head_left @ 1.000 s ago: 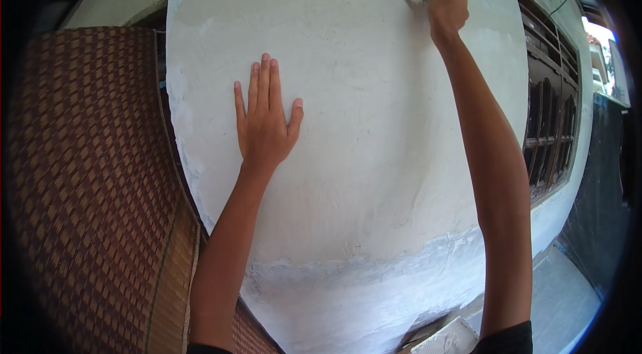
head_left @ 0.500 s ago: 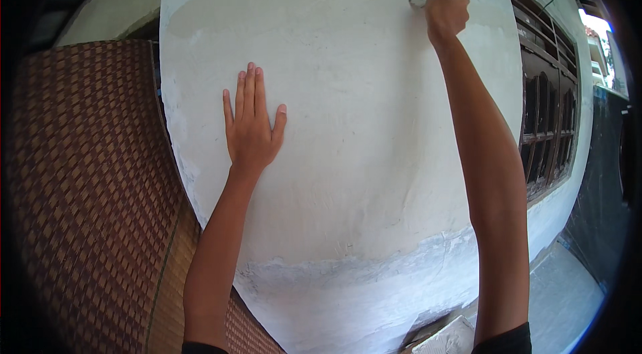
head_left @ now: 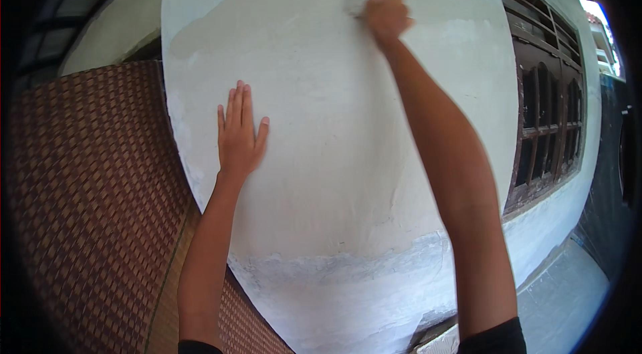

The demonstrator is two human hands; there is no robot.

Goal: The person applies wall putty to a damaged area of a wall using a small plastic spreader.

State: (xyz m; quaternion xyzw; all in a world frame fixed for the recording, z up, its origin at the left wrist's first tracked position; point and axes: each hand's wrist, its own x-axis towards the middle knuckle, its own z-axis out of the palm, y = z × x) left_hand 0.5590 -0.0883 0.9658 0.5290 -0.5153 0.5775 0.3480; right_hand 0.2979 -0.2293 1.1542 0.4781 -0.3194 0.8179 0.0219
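Observation:
My left hand (head_left: 238,143) lies flat on the pale plastered wall (head_left: 314,133), fingers stretched upward and the thumb apart. Higher up and to the right, my right hand (head_left: 389,18) grips the dark reddish handle of a putty knife (head_left: 358,0). Its wide pale blade, smeared by motion, is against the wall near the upper edge of a beige coat of filler (head_left: 247,10). That coat has an uneven, wavy top border, and whiter wall shows above it and below.
A woven brown mat (head_left: 93,187) stands along the left side. To the right is a dark wooden window (head_left: 545,106) with bars, and a dark panel (head_left: 605,173) lies beyond. Below, a pale ledge (head_left: 562,294) runs beside the wall, and a flat pale object (head_left: 438,342) partly shows.
My right hand has swept the putty knife leftward along the top of the beige coat. My left hand stays flat on the wall; the whole view has shifted slightly.

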